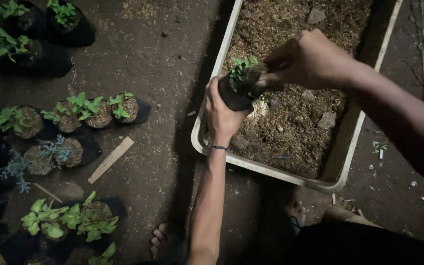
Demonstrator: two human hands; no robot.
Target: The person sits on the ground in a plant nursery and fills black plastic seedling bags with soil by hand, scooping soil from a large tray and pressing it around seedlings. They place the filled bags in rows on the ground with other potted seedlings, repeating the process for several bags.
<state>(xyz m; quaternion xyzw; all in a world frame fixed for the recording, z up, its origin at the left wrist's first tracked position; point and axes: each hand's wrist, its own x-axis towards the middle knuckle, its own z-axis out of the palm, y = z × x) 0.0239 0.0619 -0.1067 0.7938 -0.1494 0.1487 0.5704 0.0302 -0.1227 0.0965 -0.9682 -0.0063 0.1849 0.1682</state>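
My left hand (220, 115) grips a small black plastic grow bag (237, 93) from below, holding it over the near left part of a white rectangular tray (211, 78). A little green seedling (242, 67) stands in the bag. My right hand (306, 60) is closed at the bag's top, fingers pressing soil beside the seedling. The tray is filled with a brown, fibrous soil mix (295, 122) with a few clods in it.
Several black bags with green seedlings (87, 110) stand in rows on the dirt ground at left. A flat wooden stick (110, 159) lies among them. My bare feet (165, 240) are at the bottom, next to the tray's near edge.
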